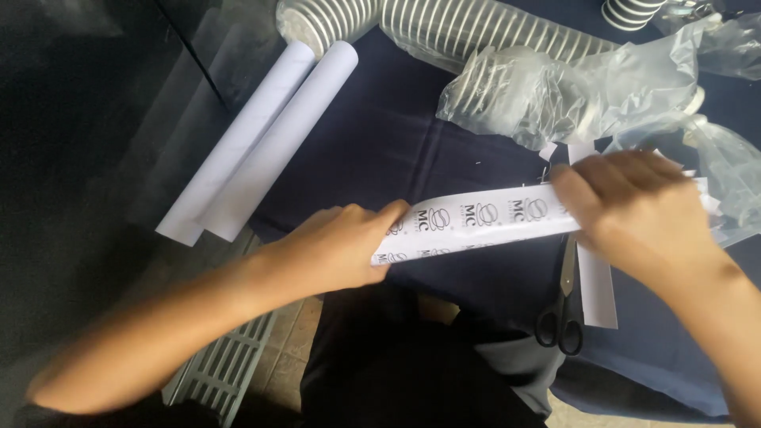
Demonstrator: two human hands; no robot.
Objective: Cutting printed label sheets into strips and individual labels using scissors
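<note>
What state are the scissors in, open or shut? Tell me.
Shut: the scissors lie flat on the dark cloth, blades together, black handle loops side by side.

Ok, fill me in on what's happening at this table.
A person holds a printed paper strip over a dark blue cloth, the left hand gripping one end, the right hand the other. Black scissors lie beneath, beside a white paper strip. Two white paper rolls and bagged striped cups sit farther back.
</note>
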